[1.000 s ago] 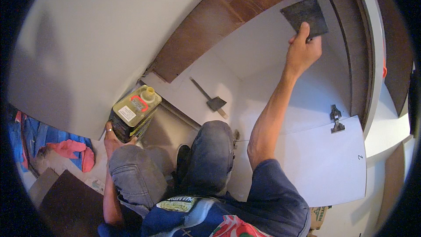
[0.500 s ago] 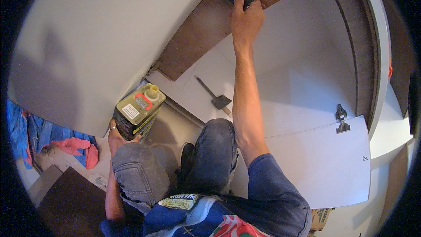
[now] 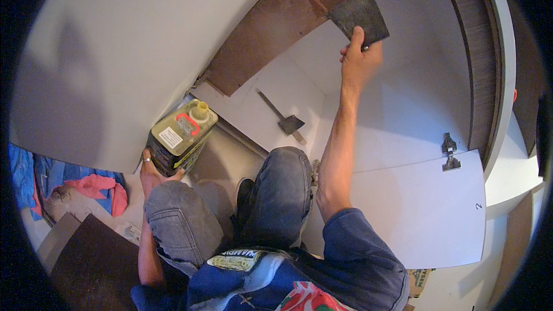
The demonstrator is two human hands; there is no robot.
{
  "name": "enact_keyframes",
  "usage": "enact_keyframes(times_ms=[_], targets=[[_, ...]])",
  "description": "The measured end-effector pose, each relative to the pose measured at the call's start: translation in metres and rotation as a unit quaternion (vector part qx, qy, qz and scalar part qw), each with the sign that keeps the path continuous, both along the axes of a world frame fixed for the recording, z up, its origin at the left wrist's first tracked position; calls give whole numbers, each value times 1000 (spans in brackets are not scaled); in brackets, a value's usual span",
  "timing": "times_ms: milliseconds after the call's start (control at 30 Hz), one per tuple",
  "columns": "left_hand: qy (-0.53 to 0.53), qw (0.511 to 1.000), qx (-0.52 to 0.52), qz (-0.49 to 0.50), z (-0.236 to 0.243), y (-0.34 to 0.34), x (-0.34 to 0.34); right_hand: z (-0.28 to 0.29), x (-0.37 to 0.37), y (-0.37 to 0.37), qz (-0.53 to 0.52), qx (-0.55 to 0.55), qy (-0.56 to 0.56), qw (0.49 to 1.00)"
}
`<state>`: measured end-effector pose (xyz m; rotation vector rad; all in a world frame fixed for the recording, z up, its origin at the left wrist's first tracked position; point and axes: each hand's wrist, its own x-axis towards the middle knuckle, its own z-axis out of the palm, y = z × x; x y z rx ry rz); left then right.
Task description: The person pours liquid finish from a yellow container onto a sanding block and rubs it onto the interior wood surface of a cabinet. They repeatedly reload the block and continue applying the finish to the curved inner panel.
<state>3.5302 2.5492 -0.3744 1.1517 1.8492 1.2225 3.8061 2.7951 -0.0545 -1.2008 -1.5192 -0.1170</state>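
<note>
My right hand [image 3: 361, 63] reaches forward, closed on a dark, flat, square-bladed spreader [image 3: 362, 16]. The spreader is over the right edge of a brown wooden strip [image 3: 259, 43] in the cabinet; whether it touches cannot be told. My left hand [image 3: 156, 175] grips the lower part of a rectangular metal can [image 3: 183, 129] in front of my left knee. The can is tilted, with a yellow spout, a red carry handle and a white label on top. Inside the cabinet, a dark, flat-headed tool [image 3: 291, 124] with a thin shaft lies on the white panel.
A white cabinet door [image 3: 403, 213] with a metal hinge [image 3: 450, 152] stands open at right. A large white panel [image 3: 115, 52] slopes at the left. Blue and pink cloth [image 3: 101, 190] and dark boards [image 3: 92, 262] lie at the lower left.
My right hand has moved right and nearer to me with the spreader, off the middle of the brown strip. My left hand still holds the can in nearly the same place.
</note>
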Motion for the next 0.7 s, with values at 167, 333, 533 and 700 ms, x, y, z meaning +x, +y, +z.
enact_keyframes(times_ms=[167,333,533,700], targets=[[-32,997,-76,-1,3,-3,-1,-18,24,-23,48,-7,16,999],[37,999,-9,17,5,-1,2,-67,21,8,208,-157,10,965],[7,1000,-8,25,19,-2,5,-88,18,48,117,-89,-12,989],[2,1000,2,22,22,-2,5,-96,36,19,63,-105,49,991]])
